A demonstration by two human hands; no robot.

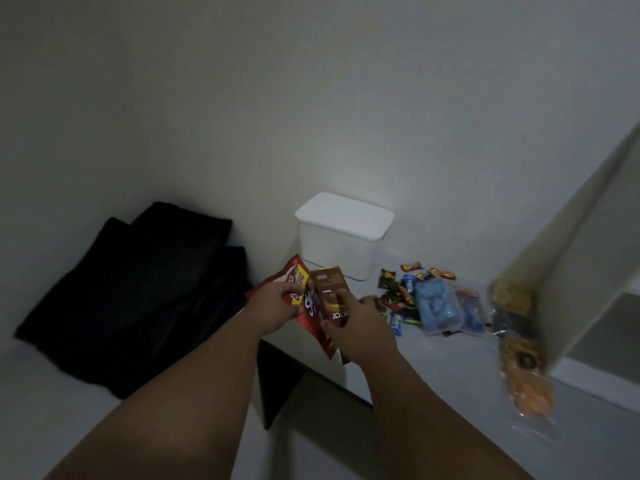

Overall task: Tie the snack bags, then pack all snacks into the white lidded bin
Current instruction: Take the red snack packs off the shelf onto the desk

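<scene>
Both hands are up in front of the camera, close together and each pinching a snack pack. The left hand (pixel 277 306) has its fingers closed on a red snack bag (pixel 294 289) with a yellow patch on it, and the right hand (pixel 356 327) is clamped on a brown snack box (pixel 330 292), thumb pressed across the front. The two packs overlap between the hands, brown one in front of the red one, both held above the near edge of the table (pixel 450 368).

Just past the hands sits the white lidded bin (pixel 341 237), lid on, pushed back toward the wall. Off to the right of the right hand there's a loose scatter of small wrapped candies (pixel 398 292), then two clear bags with blue stuff inside (pixel 438 306) right beside them. Further right again there's a clear bag of orange-brown snacks (pixel 526 379) lying on the table, with another darker clear bag (pixel 512 306) just behind it; it's blurry over there, so I can't tell if any of them are tied.

Over on the left of the left hand there's a pile of dark folded cloth (pixel 138 289), well apart from the snacks. The lighting is pretty dim overall.
</scene>
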